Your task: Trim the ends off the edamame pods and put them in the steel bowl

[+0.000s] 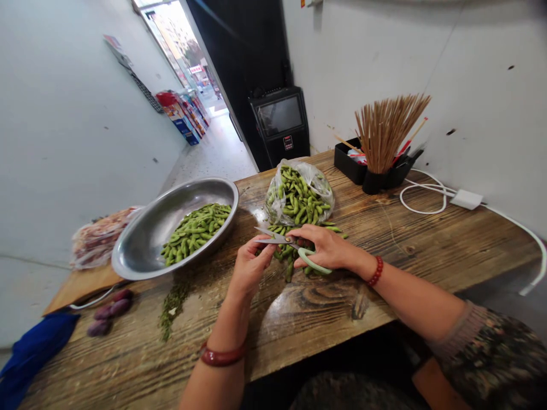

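My right hand (331,246) is closed around a pair of scissors (315,261) with pale green handles. The blades point left and reach over the fingertips of my left hand (248,265). Those fingertips are pinched together on what appears to be a green soybean pod, mostly hidden by fingers and blades. Loose soybean pods (289,270) lie on the table beneath and behind my hands. Just beyond them, a clear plastic bag (328,196) stands open, full of pods. To the left, a steel basin (139,247) holds a heap of pods (194,234).
Small green trimmings (171,310) lie on the wooden table (205,364) left of my hands. Several purple-red bulbs (106,312), a blue cloth (38,353) and a bag of pinkish food (100,236) are farther left. Skewers (387,134) and a white cable (421,209) are at right.
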Motion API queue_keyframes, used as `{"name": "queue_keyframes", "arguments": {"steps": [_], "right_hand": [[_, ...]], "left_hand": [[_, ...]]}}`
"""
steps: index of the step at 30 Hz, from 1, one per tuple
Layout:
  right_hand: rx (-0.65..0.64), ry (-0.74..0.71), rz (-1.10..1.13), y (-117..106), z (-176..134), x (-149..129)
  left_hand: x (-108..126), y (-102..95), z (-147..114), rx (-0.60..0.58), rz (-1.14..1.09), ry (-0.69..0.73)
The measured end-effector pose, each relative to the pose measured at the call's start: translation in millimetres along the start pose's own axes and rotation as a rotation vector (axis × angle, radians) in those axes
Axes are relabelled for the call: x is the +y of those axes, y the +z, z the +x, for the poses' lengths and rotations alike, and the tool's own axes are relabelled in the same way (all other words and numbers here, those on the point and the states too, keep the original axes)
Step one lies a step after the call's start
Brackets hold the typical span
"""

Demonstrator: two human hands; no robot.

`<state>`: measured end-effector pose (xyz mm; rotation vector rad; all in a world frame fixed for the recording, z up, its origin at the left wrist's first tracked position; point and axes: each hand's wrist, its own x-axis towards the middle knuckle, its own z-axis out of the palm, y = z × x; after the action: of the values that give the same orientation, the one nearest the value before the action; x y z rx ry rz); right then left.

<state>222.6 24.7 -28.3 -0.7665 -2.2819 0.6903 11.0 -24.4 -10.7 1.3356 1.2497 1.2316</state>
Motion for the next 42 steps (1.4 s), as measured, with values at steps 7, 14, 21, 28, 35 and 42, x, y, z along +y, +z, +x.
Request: {"name": "queue_keyframes", "arguments": {"steps": [7, 14, 21, 28, 35, 42], "right_hand": [[-0.033, 0.013, 0.047, -0.1, 0.5, -1.8], [-0.024, 0.018, 0.05, -0.6, -0.1, -0.8], [-0.003, 0.007, 0.013, -3.7, 0.3, -2.4], [0.016, 0.018, 0.025, -1.2, 1.0, 3.5], [0.087, 0.072, 0.073, 2.0, 2.2, 7.4], [0.101, 0.052, 0.001, -1.7, 2.2, 3.9]], "left_hand": [[1.9, 0.9, -0.9, 0.012, 0.014, -0.001], [4.2, 1.7, -1.2, 0.029, 0.033, -0.011], [6.5, 3.5, -2.4, 0.065, 0.047, -0.019], [6.2, 1.8, 0.2, 0.126, 0.085, 0.008], [5.6, 0.2, 1.5, 0.135, -0.102, -0.062], [5.4, -2.4, 3.5, 0.174, -0.334, -0.107]]}}
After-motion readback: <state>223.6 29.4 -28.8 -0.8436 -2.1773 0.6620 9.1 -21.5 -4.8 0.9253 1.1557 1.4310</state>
